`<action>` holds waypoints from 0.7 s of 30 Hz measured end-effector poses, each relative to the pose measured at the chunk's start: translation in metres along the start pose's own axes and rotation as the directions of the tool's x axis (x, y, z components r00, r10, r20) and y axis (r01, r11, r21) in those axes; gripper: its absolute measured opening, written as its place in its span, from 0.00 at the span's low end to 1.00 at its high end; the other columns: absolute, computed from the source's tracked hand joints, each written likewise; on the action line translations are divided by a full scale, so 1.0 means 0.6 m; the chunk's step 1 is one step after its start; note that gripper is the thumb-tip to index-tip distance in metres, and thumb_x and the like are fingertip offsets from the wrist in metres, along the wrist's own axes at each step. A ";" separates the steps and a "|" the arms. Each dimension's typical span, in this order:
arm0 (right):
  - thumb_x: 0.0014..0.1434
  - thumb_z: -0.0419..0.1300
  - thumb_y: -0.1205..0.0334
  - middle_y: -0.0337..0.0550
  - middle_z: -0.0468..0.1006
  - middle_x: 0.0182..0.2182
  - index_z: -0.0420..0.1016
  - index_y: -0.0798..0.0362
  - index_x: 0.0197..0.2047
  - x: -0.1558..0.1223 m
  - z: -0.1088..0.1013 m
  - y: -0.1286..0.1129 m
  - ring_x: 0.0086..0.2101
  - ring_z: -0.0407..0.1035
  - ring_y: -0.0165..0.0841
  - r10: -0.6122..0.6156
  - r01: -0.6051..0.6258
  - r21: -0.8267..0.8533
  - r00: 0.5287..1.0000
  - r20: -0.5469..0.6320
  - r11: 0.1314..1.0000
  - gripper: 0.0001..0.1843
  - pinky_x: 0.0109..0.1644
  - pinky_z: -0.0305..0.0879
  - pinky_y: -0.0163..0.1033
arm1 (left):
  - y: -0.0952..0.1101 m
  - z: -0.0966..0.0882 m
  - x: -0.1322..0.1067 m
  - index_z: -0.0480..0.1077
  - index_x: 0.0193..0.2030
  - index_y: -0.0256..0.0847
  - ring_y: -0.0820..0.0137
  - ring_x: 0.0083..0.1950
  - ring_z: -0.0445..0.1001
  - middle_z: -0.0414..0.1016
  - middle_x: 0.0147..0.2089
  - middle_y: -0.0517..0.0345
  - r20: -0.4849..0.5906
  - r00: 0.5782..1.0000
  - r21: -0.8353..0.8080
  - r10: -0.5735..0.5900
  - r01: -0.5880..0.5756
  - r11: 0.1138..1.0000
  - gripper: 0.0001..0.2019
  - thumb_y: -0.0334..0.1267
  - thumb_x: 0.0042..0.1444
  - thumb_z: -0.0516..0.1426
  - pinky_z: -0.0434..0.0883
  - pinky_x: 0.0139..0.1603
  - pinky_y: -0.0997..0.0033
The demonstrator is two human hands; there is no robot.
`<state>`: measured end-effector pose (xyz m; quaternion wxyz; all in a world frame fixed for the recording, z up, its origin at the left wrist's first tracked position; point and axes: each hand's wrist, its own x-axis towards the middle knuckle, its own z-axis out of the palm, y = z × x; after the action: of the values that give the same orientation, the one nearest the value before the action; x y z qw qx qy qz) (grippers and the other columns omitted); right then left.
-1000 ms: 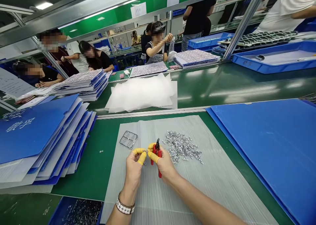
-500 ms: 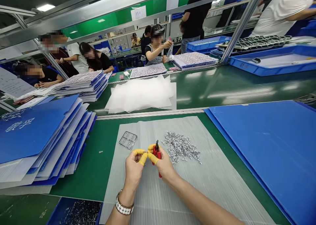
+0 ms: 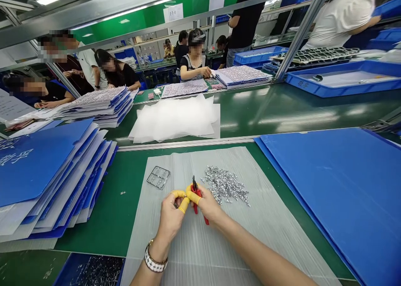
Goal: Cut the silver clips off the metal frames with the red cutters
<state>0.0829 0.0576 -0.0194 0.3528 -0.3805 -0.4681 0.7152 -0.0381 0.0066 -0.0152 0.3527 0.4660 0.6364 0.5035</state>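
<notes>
My right hand (image 3: 208,206) is closed round small red-handled cutters (image 3: 196,196), with a yellow finger cot on the thumb. My left hand (image 3: 171,217), also wearing yellow finger cots and a wristwatch, pinches a tiny metal part right beside the cutter tip; the part itself is mostly hidden. Both hands hover over a clear ribbed plastic sheet (image 3: 188,252) on the green bench. A pile of several small silver metal parts (image 3: 224,185) lies just right of the hands. An empty metal frame (image 3: 158,177) lies to their left.
A stack of blue and white sheets (image 3: 46,181) sits at left, a large blue sheet (image 3: 338,185) at right. White foam sheets (image 3: 177,118) lie beyond. A blue bin of metal scraps (image 3: 90,271) is at the near edge. Other people work at benches behind.
The view has shifted slightly left and down. My two hands have stayed together, with the left fingertips drawn a little closer to the cutters.
</notes>
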 end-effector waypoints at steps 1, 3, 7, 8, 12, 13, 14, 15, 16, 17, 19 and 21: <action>0.50 0.60 0.48 0.32 0.63 0.19 0.64 0.52 0.32 -0.001 0.001 0.003 0.20 0.57 0.27 -0.006 0.006 -0.006 1.000 0.001 1.000 0.16 0.23 0.50 0.33 | 0.000 0.001 -0.001 0.73 0.31 0.38 0.73 0.30 0.64 0.71 0.28 0.59 0.013 1.000 -0.009 -0.006 0.007 1.000 0.06 0.38 0.49 0.59 0.63 0.33 0.74; 0.52 0.59 0.50 0.32 0.64 0.18 0.63 0.51 0.32 -0.003 0.003 0.008 0.20 0.57 0.28 -0.032 0.032 -0.029 0.999 -0.023 0.999 0.14 0.24 0.52 0.33 | -0.002 0.001 -0.002 0.73 0.31 0.38 0.72 0.32 0.66 0.73 0.30 0.58 0.035 0.999 -0.040 -0.026 0.027 0.999 0.06 0.39 0.50 0.59 0.64 0.36 0.72; 0.50 0.58 0.55 0.32 0.65 0.19 0.64 0.52 0.33 -0.005 -0.003 0.009 0.21 0.59 0.28 -0.050 0.048 -0.059 0.998 -0.040 0.997 0.10 0.24 0.53 0.34 | -0.003 0.002 -0.001 0.73 0.31 0.37 0.70 0.34 0.70 0.75 0.32 0.56 0.049 0.994 -0.160 -0.099 0.105 0.981 0.09 0.41 0.47 0.62 0.67 0.39 0.70; 0.49 0.58 0.56 0.32 0.66 0.20 0.64 0.52 0.33 -0.005 -0.005 0.007 0.21 0.60 0.28 -0.044 0.042 -0.053 0.998 -0.035 0.998 0.10 0.24 0.53 0.33 | -0.003 0.002 -0.001 0.74 0.31 0.37 0.69 0.34 0.71 0.76 0.32 0.55 0.054 0.990 -0.203 -0.127 0.135 0.970 0.10 0.41 0.45 0.63 0.67 0.39 0.70; 0.47 0.58 0.59 0.33 0.67 0.21 0.65 0.53 0.34 -0.008 -0.015 -0.001 0.21 0.61 0.28 0.009 -0.009 0.001 1.000 -0.010 1.000 0.10 0.23 0.54 0.33 | 0.003 0.006 0.000 0.74 0.30 0.36 0.70 0.32 0.72 0.76 0.30 0.55 0.087 0.974 -0.330 -0.210 0.227 0.916 0.12 0.43 0.42 0.65 0.69 0.38 0.70; 0.47 0.58 0.59 0.34 0.67 0.21 0.65 0.53 0.34 -0.009 -0.017 -0.002 0.21 0.61 0.28 0.022 -0.022 0.009 1.000 -0.005 1.000 0.10 0.23 0.54 0.33 | 0.006 0.006 0.000 0.74 0.30 0.36 0.70 0.32 0.73 0.76 0.30 0.55 0.092 0.971 -0.341 -0.219 0.237 0.910 0.13 0.43 0.41 0.66 0.69 0.38 0.70; 0.46 0.58 0.60 0.34 0.67 0.21 0.66 0.53 0.34 -0.010 -0.018 -0.003 0.21 0.62 0.28 0.033 -0.033 0.016 0.999 -0.003 0.999 0.10 0.23 0.55 0.33 | 0.008 0.007 0.000 0.74 0.30 0.36 0.70 0.32 0.73 0.76 0.29 0.56 0.095 0.970 -0.344 -0.225 0.244 0.907 0.13 0.43 0.41 0.66 0.69 0.37 0.70; 0.46 0.58 0.60 0.34 0.68 0.21 0.66 0.53 0.33 -0.011 -0.019 -0.003 0.22 0.62 0.28 0.043 -0.043 0.023 0.999 -0.002 0.999 0.10 0.23 0.55 0.33 | 0.010 0.008 -0.001 0.74 0.30 0.36 0.70 0.32 0.73 0.77 0.29 0.56 0.095 0.969 -0.344 -0.229 0.248 0.905 0.13 0.43 0.41 0.66 0.69 0.37 0.70; 0.45 0.59 0.60 0.34 0.68 0.21 0.65 0.53 0.33 -0.012 -0.020 -0.003 0.22 0.62 0.28 0.053 -0.053 0.031 0.999 -0.001 0.998 0.10 0.23 0.56 0.33 | 0.011 0.008 -0.001 0.74 0.30 0.36 0.69 0.33 0.73 0.77 0.29 0.56 0.096 0.968 -0.341 -0.233 0.252 0.906 0.13 0.43 0.41 0.66 0.69 0.38 0.70; 0.45 0.59 0.60 0.34 0.68 0.21 0.65 0.53 0.32 -0.013 -0.020 -0.004 0.22 0.63 0.28 0.064 -0.064 0.042 0.998 0.000 0.997 0.10 0.23 0.56 0.33 | 0.012 0.008 -0.001 0.74 0.30 0.36 0.69 0.33 0.73 0.77 0.30 0.56 0.095 0.967 -0.336 -0.236 0.255 0.907 0.13 0.43 0.41 0.66 0.69 0.38 0.70; 0.44 0.59 0.60 0.34 0.68 0.21 0.65 0.53 0.31 -0.014 -0.021 -0.004 0.22 0.63 0.28 0.089 -0.090 0.071 0.996 0.008 0.993 0.10 0.23 0.56 0.33 | 0.012 0.009 -0.001 0.74 0.30 0.36 0.70 0.33 0.73 0.77 0.30 0.56 0.094 0.966 -0.322 -0.239 0.257 0.911 0.12 0.42 0.41 0.66 0.69 0.38 0.70; 0.44 0.59 0.60 0.34 0.68 0.21 0.65 0.53 0.31 -0.013 -0.022 -0.004 0.22 0.63 0.28 0.110 -0.112 0.102 0.994 0.026 0.988 0.10 0.23 0.57 0.33 | 0.008 0.009 0.000 0.74 0.30 0.36 0.70 0.32 0.73 0.77 0.30 0.56 0.093 0.967 -0.297 -0.236 0.253 0.921 0.12 0.42 0.42 0.65 0.68 0.38 0.70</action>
<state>0.0985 0.0571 -0.0189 0.3268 -0.3799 -0.4123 0.7609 -0.0318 0.0086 -0.0116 0.4983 0.3363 0.5937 0.5349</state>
